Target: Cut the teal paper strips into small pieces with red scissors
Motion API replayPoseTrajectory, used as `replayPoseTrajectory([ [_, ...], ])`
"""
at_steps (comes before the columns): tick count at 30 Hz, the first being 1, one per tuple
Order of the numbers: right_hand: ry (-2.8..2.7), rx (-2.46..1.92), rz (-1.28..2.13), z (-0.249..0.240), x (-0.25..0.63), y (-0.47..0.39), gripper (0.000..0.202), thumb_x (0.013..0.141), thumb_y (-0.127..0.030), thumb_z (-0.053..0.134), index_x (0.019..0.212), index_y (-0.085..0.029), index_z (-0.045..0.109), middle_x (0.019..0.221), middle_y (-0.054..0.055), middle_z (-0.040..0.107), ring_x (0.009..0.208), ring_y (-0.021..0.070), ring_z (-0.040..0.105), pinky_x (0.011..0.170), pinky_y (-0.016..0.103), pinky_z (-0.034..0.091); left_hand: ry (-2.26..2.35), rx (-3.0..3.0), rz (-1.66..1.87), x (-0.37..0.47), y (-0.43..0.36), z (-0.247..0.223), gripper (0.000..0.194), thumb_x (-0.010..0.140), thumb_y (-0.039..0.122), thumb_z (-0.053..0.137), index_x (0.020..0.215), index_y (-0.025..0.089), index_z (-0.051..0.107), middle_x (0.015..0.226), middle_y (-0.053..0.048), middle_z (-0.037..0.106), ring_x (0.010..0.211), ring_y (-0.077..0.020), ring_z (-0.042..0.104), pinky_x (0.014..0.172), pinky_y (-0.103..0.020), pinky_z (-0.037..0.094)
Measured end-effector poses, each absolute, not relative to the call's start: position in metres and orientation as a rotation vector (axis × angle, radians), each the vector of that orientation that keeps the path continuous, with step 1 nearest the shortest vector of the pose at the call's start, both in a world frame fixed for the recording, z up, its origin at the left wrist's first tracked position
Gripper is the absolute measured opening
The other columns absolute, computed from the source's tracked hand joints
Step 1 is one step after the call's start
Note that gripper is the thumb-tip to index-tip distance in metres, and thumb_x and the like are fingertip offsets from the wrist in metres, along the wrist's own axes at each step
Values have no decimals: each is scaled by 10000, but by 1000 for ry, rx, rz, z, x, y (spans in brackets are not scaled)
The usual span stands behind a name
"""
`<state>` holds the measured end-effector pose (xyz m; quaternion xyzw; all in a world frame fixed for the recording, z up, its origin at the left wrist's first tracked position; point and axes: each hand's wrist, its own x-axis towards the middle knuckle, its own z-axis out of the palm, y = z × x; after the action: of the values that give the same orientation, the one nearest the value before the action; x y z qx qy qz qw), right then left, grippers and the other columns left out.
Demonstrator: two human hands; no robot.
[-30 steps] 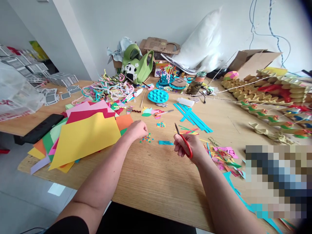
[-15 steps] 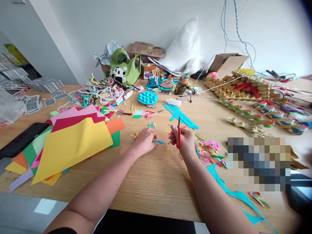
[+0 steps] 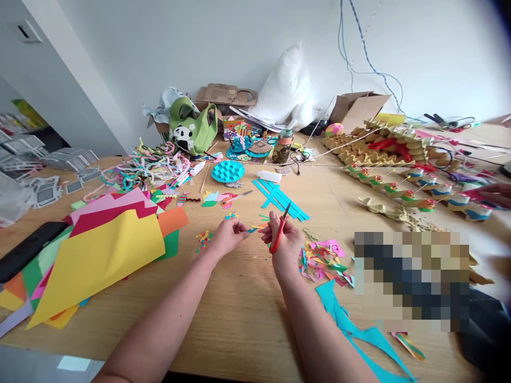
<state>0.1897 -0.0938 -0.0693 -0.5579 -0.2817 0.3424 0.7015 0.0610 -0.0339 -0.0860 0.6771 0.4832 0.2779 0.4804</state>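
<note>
My left hand (image 3: 231,236) is closed in a pinch above the wooden table, with a small blue paper piece (image 3: 251,230) at its fingertips. Just to its right, my right hand (image 3: 285,244) is wrapped round red-handled scissors (image 3: 279,231), their dark blades pointing up and away. Small colourful paper bits (image 3: 204,239) lie to the left of my left hand. Beyond the hands are blue paper strips (image 3: 281,199), crossed by a short one. A heap of multicoloured paper scraps (image 3: 325,258) sits right of my right hand.
Coloured paper sheets (image 3: 107,255) and a black phone (image 3: 32,250) lie at the left. Farther back are a blue round piece (image 3: 228,171), a green bag (image 3: 194,127) and a jar (image 3: 281,149). Egg-carton crafts (image 3: 391,186) and another person's hand (image 3: 497,194) are at the right.
My left hand has lifted the blue piece off the table and its fingers have drawn together. The scissors are tilted more to the right. Another person's hand has appeared at the right.
</note>
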Motion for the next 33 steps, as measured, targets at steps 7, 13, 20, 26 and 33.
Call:
replayPoseTrajectory([
  [7, -429, -1208, 806, -94, 186, -86, 383, 715, -527, 680, 636, -175, 553, 525, -7, 587, 386, 100, 502, 392, 222, 398, 871, 1267, 898, 71, -48, -94, 210, 713, 328, 652, 772, 157, 546, 749, -23, 639, 711, -130, 570, 667, -246, 409],
  [13, -512, -1234, 880, -105, 180, -82, 376, 731, -530, 661, 620, -191, 543, 504, -21, 577, 390, 113, 506, 412, 241, 401, 878, 1164, 908, 63, -48, -96, 230, 710, 352, 644, 779, 179, 510, 702, -19, 652, 687, -144, 589, 653, -255, 418],
  [20, -658, -1334, 839, -99, 183, -90, 366, 758, -517, 642, 627, -189, 547, 524, -10, 588, 413, 112, 515, 431, 236, 421, 935, 1305, 1012, 59, -45, -89, 223, 728, 338, 651, 745, 169, 507, 726, 3, 553, 713, -120, 553, 684, -235, 426],
  [26, -656, -1273, 809, -98, 178, -92, 337, 753, -498, 655, 682, -183, 556, 594, 1, 608, 478, 122, 561, 497, 248, 479, 1028, 1472, 1055, 63, -45, -92, 224, 741, 362, 635, 734, 173, 514, 740, -4, 531, 702, -114, 505, 674, -219, 421],
  [33, -564, -1147, 766, -93, 183, -85, 324, 748, -484, 663, 743, -179, 555, 687, 8, 617, 590, 132, 602, 596, 265, 509, 1149, 1511, 1079, 70, -42, -105, 231, 680, 356, 663, 775, 185, 540, 795, -25, 600, 742, -144, 569, 702, -244, 450],
])
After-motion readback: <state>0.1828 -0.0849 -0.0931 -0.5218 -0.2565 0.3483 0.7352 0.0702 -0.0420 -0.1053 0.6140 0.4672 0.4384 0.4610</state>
